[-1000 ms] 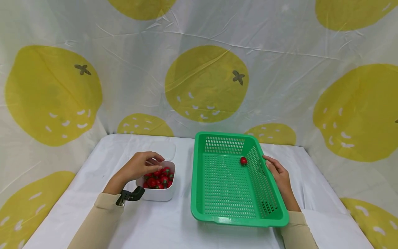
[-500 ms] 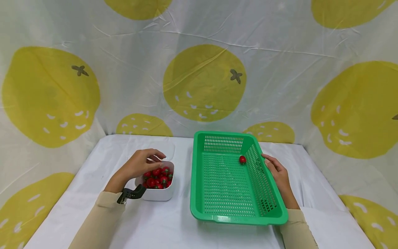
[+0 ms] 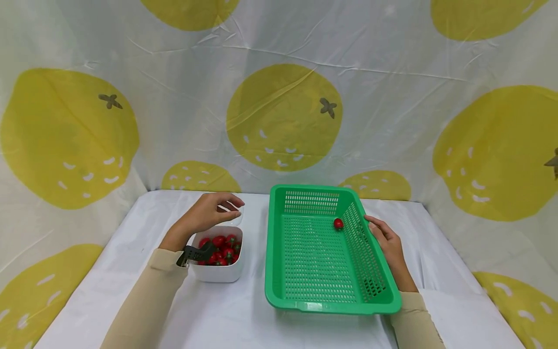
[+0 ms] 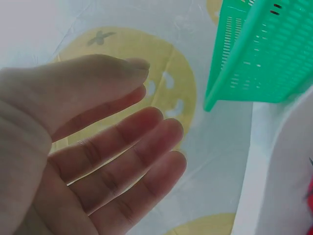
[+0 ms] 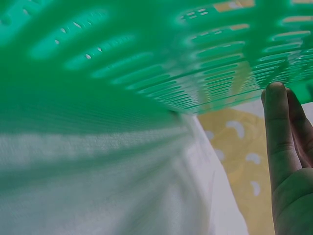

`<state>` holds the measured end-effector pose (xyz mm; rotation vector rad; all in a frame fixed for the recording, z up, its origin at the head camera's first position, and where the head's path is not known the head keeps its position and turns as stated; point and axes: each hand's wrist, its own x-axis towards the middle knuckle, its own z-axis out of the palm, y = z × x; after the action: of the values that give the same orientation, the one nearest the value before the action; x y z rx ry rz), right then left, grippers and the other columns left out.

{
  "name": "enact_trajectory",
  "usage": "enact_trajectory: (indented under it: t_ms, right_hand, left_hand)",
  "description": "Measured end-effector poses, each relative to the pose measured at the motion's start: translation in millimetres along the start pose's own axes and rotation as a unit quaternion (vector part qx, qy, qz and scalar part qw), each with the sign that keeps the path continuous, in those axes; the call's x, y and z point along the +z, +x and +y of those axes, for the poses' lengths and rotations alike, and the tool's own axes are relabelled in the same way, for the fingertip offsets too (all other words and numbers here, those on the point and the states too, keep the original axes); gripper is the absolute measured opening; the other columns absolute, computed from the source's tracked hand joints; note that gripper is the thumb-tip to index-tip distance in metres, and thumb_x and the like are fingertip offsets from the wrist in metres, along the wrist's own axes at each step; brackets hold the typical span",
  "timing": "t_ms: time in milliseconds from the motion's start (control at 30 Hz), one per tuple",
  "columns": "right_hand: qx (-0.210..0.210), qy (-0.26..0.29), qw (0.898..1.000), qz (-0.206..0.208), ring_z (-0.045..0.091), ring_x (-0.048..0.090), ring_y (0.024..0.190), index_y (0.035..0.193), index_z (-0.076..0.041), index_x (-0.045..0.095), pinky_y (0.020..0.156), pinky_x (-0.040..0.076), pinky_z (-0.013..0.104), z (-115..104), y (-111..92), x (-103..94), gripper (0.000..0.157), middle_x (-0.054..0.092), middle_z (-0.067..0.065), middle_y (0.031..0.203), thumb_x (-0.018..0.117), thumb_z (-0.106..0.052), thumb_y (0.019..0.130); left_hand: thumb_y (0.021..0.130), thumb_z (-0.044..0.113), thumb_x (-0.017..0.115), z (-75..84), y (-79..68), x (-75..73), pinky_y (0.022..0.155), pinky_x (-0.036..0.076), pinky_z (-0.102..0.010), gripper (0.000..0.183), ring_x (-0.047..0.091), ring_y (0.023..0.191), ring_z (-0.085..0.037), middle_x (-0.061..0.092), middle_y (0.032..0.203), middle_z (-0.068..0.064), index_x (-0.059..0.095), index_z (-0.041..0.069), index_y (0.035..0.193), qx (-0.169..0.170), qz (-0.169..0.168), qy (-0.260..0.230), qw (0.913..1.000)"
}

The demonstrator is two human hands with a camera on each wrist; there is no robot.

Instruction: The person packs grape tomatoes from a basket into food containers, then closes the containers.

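My left hand (image 3: 213, 211) hovers over the back edge of a small white box (image 3: 218, 275). Its fingers are loosely bent with nothing between them, as the left wrist view also shows. Small red tomatoes (image 3: 220, 241) with green stems fill the box. A large green plastic basket (image 3: 320, 307) stands to the right, with one red tomato (image 3: 338, 223) inside near its far right corner. My right hand (image 3: 390, 245) holds the basket's right rim. The right wrist view shows its fingers (image 5: 277, 117) against the slotted side.
A pale see-through lid (image 3: 235, 221) lies behind the box, partly hidden by my left hand. White cloth (image 3: 253, 310) covers the table. Hanging fabric with big yellow fruit prints (image 3: 285, 116) encloses the back and sides.
My left hand has risen off the tomatoes and moved forward and right, past the box's back edge, holding nothing. The right hand stays on the basket; the whole view shifts slightly.
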<state>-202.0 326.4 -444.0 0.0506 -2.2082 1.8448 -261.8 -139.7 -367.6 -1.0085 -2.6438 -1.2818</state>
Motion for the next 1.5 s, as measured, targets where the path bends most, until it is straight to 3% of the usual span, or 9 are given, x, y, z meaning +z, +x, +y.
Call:
enact_trajectory:
  t_ms: [333, 700, 933, 1133, 1333, 1500]
  right_hand:
    - [-0.013, -0.012, 1.0, 0.003, 0.006, 0.063, 0.088, 0.136, -0.003, 0.054, 0.069, 0.052, 0.02, -0.7, 2.3, 0.4, 0.042, 0.066, -0.013, 0.108, 0.051, -0.027, 0.101]
    - [-0.018, -0.02, 1.0, 0.014, 0.005, 0.062, 0.081, 0.134, -0.003, 0.055, 0.066, 0.051, 0.02, 2.4, 5.8, 0.3, 0.041, 0.066, -0.013, 0.101, 0.052, -0.026, 0.1]
    - [-0.015, -0.018, 1.0, 0.014, 0.005, 0.063, 0.081, 0.134, -0.002, 0.055, 0.065, 0.051, 0.021, 0.9, 4.6, 0.8, 0.041, 0.067, -0.012, 0.1, 0.052, -0.026, 0.1]
    - [-0.011, -0.014, 1.0, 0.014, 0.005, 0.063, 0.083, 0.134, -0.003, 0.055, 0.067, 0.051, 0.02, 1.0, 3.2, 1.3, 0.041, 0.067, -0.012, 0.101, 0.052, -0.027, 0.1]
    - [-0.003, -0.013, 1.0, 0.018, 0.005, 0.063, 0.083, 0.134, -0.004, 0.055, 0.067, 0.051, 0.021, 2.4, 0.2, 1.6, 0.042, 0.067, -0.013, 0.102, 0.053, -0.028, 0.1]
    - [0.002, -0.012, 1.0, 0.018, 0.005, 0.063, 0.084, 0.135, -0.004, 0.055, 0.067, 0.051, 0.021, 3.8, -2.2, 2.8, 0.042, 0.066, -0.014, 0.103, 0.053, -0.029, 0.1]
  left_hand:
    - [0.089, 0.018, 0.07, 22.5, 36.9, 14.7, 0.085, 0.053, -0.033, 0.022, 0.065, 0.096, -0.017, 0.067, 0.111, -0.002, 0.069, 0.012, 0.111, 0.012, -0.027, -0.012, 0.9995]
    - [0.092, 0.022, 0.067, 42.9, 93.2, 41.8, 0.084, 0.052, -0.029, 0.022, 0.064, 0.1, -0.017, 0.066, 0.112, -0.005, 0.068, 0.014, 0.112, 0.046, -0.07, -0.007, 0.9964]
    - [0.092, 0.018, 0.066, 55.8, 126.5, 66.8, 0.084, 0.051, -0.025, 0.023, 0.064, 0.103, -0.019, 0.066, 0.112, -0.005, 0.067, 0.011, 0.114, 0.049, -0.086, -0.041, 0.9943]
    - [0.094, 0.014, 0.063, 62.7, 146.5, 90.7, 0.084, 0.05, -0.023, 0.024, 0.063, 0.106, -0.021, 0.065, 0.116, -0.01, 0.066, 0.007, 0.117, 0.037, -0.096, -0.044, 0.9937]
    - [0.094, 0.011, 0.062, 62.3, 161.2, 119.8, 0.083, 0.05, -0.023, 0.026, 0.063, 0.107, -0.022, 0.066, 0.114, -0.01, 0.064, 0.006, 0.12, 0.027, -0.089, -0.032, 0.9951]
    - [0.094, 0.011, 0.062, 57.7, 167.4, 146.7, 0.084, 0.05, -0.026, 0.029, 0.062, 0.109, -0.021, 0.066, 0.117, -0.009, 0.063, 0.007, 0.122, -0.001, -0.089, -0.031, 0.9955]
